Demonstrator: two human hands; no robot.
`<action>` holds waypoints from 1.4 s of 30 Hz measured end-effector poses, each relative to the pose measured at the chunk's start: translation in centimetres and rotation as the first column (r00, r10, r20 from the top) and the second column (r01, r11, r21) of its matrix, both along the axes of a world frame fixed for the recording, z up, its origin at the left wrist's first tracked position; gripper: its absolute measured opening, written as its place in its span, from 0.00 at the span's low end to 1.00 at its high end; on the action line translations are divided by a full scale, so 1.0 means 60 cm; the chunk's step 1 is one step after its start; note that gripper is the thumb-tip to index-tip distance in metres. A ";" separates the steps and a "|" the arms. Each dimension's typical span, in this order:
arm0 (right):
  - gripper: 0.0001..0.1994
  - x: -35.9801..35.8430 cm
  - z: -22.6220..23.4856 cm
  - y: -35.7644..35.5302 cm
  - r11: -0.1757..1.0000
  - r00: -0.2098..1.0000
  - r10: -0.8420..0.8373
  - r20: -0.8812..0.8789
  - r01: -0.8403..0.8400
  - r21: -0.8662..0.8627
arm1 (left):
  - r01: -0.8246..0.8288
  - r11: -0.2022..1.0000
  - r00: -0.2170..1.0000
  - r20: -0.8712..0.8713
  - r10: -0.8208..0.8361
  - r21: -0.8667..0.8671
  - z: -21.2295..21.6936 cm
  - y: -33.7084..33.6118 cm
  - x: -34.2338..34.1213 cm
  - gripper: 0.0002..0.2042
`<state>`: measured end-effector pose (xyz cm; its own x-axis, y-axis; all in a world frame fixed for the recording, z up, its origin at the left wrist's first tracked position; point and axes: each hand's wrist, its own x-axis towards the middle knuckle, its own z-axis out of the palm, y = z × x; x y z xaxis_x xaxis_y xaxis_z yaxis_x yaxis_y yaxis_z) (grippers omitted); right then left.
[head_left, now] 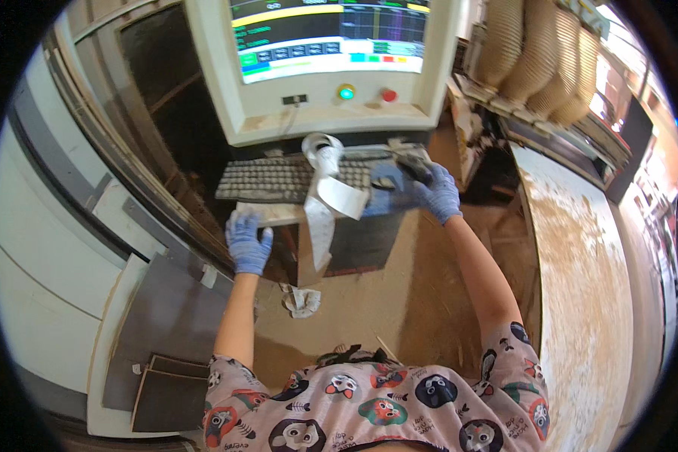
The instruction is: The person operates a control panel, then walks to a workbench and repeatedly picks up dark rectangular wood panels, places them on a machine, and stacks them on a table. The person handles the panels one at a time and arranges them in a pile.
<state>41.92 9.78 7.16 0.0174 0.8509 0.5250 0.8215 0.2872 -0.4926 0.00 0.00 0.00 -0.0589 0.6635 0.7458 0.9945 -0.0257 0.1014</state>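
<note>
My left hand [247,242], in a blue knit glove, lies at the front left edge of the keyboard shelf [277,214]. Its fingers are stretched out and it holds nothing. My right hand [441,196], gloved the same way, is over the right end of the shelf, its fingers on a dark computer mouse [413,169]; part of the mouse is hidden. A blue mouse pad [390,197] lies beside it. Between the hands sits a dusty keyboard [267,179]. A curling strip of white label paper [321,218] drapes over the keyboard and hangs off the front edge.
Above the shelf stands a machine console with a lit screen [331,41], a green lit button [346,92] and a red button [388,95]. Crumpled paper [302,300] lies on the floor. Dark panels [162,324] lean at left. A dusty worktable [580,279] and ribbed hoses [542,64] are at right.
</note>
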 end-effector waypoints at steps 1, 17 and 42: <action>0.28 0.006 -0.014 0.007 0.999 0.997 -0.040 0.059 0.041 -0.006 | 0.007 1.000 1.000 -0.010 -0.007 -0.013 -0.016 -0.008 0.016 0.20; 0.17 -0.042 -0.025 0.115 0.981 0.997 0.036 0.068 -0.049 0.190 | 0.070 0.934 0.985 0.122 -0.119 0.349 -0.005 0.065 -0.001 0.14; 0.18 -0.054 -0.001 0.100 0.981 0.996 0.064 0.070 -0.076 0.176 | 0.058 0.947 0.985 0.139 -0.107 0.315 -0.010 0.072 -0.002 0.14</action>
